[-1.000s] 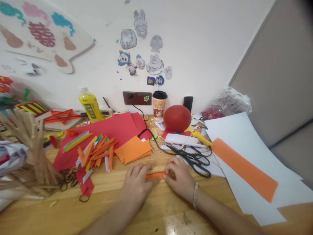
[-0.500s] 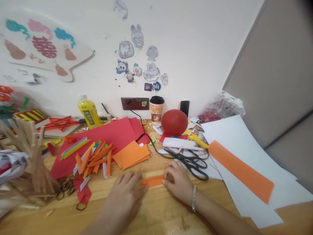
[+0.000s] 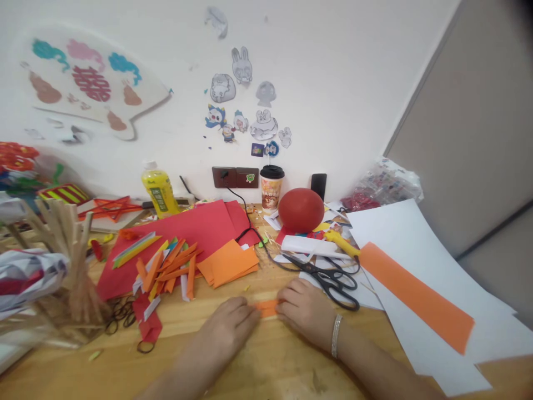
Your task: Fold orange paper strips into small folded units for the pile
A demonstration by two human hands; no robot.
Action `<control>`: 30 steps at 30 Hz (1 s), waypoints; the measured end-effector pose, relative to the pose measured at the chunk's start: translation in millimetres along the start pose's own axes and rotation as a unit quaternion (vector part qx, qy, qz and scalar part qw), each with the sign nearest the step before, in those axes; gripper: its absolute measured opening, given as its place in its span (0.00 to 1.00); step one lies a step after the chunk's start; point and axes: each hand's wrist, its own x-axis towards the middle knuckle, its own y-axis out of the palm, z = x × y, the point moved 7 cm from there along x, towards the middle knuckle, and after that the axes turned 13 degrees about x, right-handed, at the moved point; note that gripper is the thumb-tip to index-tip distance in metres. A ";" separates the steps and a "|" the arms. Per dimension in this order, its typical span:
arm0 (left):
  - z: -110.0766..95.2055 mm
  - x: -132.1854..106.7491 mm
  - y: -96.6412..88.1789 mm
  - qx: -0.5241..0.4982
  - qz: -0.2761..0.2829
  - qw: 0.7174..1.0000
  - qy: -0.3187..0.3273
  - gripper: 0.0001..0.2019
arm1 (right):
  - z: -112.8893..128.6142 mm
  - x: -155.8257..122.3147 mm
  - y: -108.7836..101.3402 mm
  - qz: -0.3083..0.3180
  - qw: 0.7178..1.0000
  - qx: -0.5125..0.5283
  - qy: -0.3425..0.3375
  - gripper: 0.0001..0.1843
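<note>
A narrow strip of orange paper [image 3: 268,307] lies flat on the wooden table [image 3: 275,366] between my two hands. My left hand [image 3: 231,326] rests palm down with its fingers pressed on the strip's left end. My right hand [image 3: 306,316], with a silver bracelet on its wrist, has its fingers curled onto the strip's right end. Only a short middle piece of the strip shows between the fingers.
Black scissors [image 3: 331,278] lie just beyond my right hand. White sheets with a long orange paper band [image 3: 416,296] cover the right side. Folded orange sheets [image 3: 228,262], cut strips [image 3: 170,266], red paper, a red balloon [image 3: 300,210], a cup and a yellow bottle stand behind.
My hands have closed in on the orange strip, so less of it shows between them. The view has shifted slightly.
</note>
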 end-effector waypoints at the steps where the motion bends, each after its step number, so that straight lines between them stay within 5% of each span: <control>1: 0.4 1.7 0.8 -0.007 0.011 1.000 -0.003 0.15 | -0.3 0.3 0.9 0.002 1.000 -0.009 -0.006 0.09; 5: 8.8 6.1 6.2 -0.067 0.059 0.991 -0.097 0.14 | -1.8 2.4 1.7 0.001 1.000 -0.003 0.017 0.10; 9: 18.2 5.9 13.0 -0.126 0.093 0.969 -0.190 0.15 | -16.7 1.7 1.1 -0.018 0.984 0.093 0.149 0.06; 12: 25.3 8.5 12.1 -0.106 0.093 0.965 -0.223 0.14 | -31.7 -3.4 4.6 -0.033 0.960 0.129 0.248 0.05; 16: 34.9 10.9 13.7 -0.040 0.141 0.957 -0.251 0.12 | -40.2 -6.5 7.9 -0.035 0.949 0.111 0.294 0.06; 21: 35.3 10.5 12.2 0.077 0.145 0.961 -0.223 0.14 | -44.2 -7.9 7.7 -0.039 0.936 0.089 0.337 0.09; 26: -12.0 11.6 16.2 0.052 0.052 0.997 -0.015 0.15 | -43.9 -8.8 8.6 -0.045 0.939 0.079 0.332 0.05; 30: -24.7 3.4 31.9 0.052 0.111 0.992 -0.018 0.23 | -46.6 -10.7 7.5 -0.053 0.936 0.087 0.338 0.05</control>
